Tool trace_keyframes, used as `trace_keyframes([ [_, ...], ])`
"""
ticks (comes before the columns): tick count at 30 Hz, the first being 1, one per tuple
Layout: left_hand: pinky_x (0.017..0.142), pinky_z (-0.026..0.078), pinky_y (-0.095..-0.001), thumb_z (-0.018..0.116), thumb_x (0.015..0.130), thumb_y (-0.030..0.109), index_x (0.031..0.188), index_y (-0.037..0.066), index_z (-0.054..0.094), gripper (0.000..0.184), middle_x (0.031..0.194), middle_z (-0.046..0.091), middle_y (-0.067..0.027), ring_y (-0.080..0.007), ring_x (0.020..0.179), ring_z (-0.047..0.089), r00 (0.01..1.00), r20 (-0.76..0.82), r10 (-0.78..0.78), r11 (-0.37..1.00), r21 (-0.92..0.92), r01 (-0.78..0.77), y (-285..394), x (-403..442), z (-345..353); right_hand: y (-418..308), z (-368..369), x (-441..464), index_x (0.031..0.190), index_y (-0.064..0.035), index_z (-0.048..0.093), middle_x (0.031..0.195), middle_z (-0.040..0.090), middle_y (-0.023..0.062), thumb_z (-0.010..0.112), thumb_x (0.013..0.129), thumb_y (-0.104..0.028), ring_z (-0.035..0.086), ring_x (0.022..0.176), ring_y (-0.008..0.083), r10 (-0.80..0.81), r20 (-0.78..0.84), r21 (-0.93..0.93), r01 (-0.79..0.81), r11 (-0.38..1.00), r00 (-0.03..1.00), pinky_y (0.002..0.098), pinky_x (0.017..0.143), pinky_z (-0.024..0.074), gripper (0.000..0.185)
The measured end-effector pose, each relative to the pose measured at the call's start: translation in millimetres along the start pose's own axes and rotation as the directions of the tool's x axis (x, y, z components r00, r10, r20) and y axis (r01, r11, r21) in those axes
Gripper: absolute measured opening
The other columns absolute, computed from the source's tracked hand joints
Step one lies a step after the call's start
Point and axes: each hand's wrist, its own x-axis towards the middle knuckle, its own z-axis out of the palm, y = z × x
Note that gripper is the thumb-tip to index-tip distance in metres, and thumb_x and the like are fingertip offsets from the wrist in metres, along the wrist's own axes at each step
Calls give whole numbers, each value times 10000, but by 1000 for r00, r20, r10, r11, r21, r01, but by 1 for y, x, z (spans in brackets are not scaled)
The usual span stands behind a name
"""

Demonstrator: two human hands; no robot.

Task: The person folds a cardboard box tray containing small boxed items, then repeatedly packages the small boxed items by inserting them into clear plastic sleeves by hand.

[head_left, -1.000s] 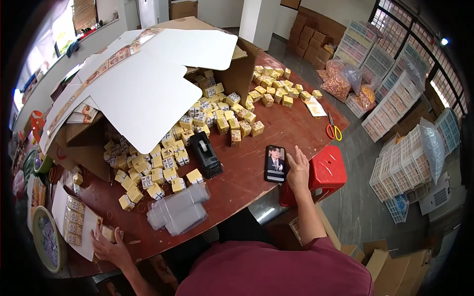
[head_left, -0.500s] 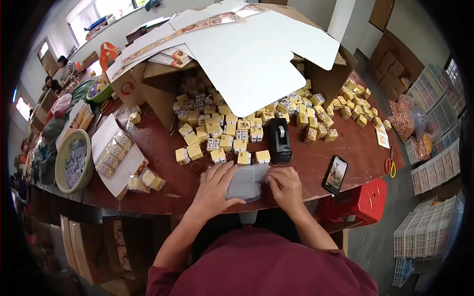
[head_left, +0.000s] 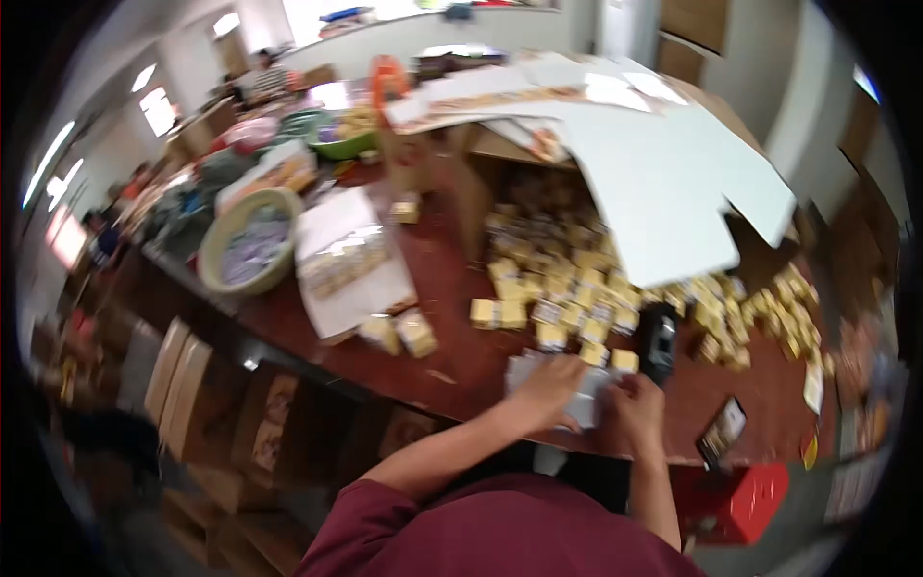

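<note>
Blur softens the whole view. My left hand (head_left: 550, 392) lies over a stack of clear plastic sheets (head_left: 522, 370) at the table's near edge, its fingers smeared. At the stack's right side my right hand (head_left: 636, 399) has its fingers pinched together; what they hold is too small to make out. A black tape dispenser (head_left: 659, 341) stands just beyond my right hand. Many small yellow boxes (head_left: 575, 313) are piled behind the sheets, in front of and under a cardboard box topped with white sheets (head_left: 663, 183).
A phone (head_left: 723, 428) lies right, above a red stool (head_left: 740, 500). To the left are a bowl of purple pieces (head_left: 255, 240), a white card with packed boxes (head_left: 351, 264) and a green basket (head_left: 344, 144). People (head_left: 269, 79) sit far back.
The camera view has swung left. Both hands, first apart with the right by the phone and the left by the packed boxes, have come together at the plastic sheets.
</note>
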Motion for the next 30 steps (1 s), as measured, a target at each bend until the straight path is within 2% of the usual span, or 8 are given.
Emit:
trace_keyframes([
  [2, 1130, 386, -489, 954, 562, 436, 1386, -77, 462, 1089, 1447, 468, -237, -419, 1349, 442, 1000, -4, -24, 1000, 11, 24, -1, 0, 11, 26, 13, 11, 989, 63, 658, 858, 720, 130, 799, 823, -57, 686, 755, 173, 83, 0, 300, -79, 951, 997, 315, 677, 560, 248],
  [10, 1120, 356, -464, 961, 475, 490, 1414, -107, 426, 1234, 1388, 479, -205, -363, 1302, 436, 994, -104, -25, 999, 33, 28, -2, 1, 30, 43, 5, 43, 906, 87, 678, 777, 689, 115, 773, 895, -138, 625, 678, 135, 127, 286, 36, -143, 989, 950, 295, 601, 504, 245],
  [12, 1189, 303, -478, 954, 516, 512, 1454, -110, 398, 1255, 1458, 453, -235, -404, 1410, 391, 992, -125, -8, 999, 36, 13, 1, 3, 27, -32, -10, 6, 975, -93, 825, 804, 737, 88, 691, 955, -182, 668, 658, 203, -84, 251, -65, 103, 993, 964, 335, 580, 526, 162],
  [15, 1191, 312, -466, 923, 551, 476, 1455, -132, 396, 1211, 1446, 473, -240, -406, 1389, 424, 965, -254, 58, 985, 169, -15, 7, 6, 22, 34, -20, 49, 1115, -164, 808, 915, 728, 72, 658, 969, -212, 650, 737, 234, -258, 435, -33, 301, 953, 863, 396, 633, 515, 214],
  [22, 1169, 346, -454, 833, 655, 376, 1435, -153, 422, 1028, 1358, 523, -230, -370, 1306, 490, 917, -390, 84, 971, 237, 12, 53, -9, -33, 36, -39, 52, 1286, -106, 711, 1241, 722, 133, 591, 881, -108, 673, 948, 382, -556, 365, 66, 575, 815, 746, 443, 845, 552, 422],
  [26, 1121, 389, -474, 783, 731, 344, 1409, -147, 456, 899, 1229, 574, -219, -377, 1217, 533, 689, -687, 232, 862, 474, 181, 60, 5, -19, -15, -57, 35, 1409, -23, 578, 1321, 672, 197, 531, 922, -124, 671, 1032, 413, -431, 479, 0, 492, 871, 764, 453, 892, 546, 499],
  [28, 1080, 424, -457, 790, 738, 309, 1348, -98, 520, 781, 1205, 607, -191, -341, 1181, 568, 738, -658, 150, 919, 369, 141, 54, 8, -21, -25, -56, 32, 1413, -43, 580, 1359, 646, 180, 525, 1002, -226, 659, 1123, 356, -332, 471, 157, 293, 943, 817, 428, 945, 531, 454],
  [30, 1010, 466, -432, 801, 739, 275, 1280, -43, 571, 669, 1161, 644, -153, -299, 1104, 610, 780, -624, 56, 972, 212, 100, 46, 6, -32, -95, -57, -8, 1413, -58, 585, 1336, 657, 153, 527, 1040, -273, 687, 1053, 313, 75, 408, 220, -178, 959, 910, 395, 895, 555, 435],
])
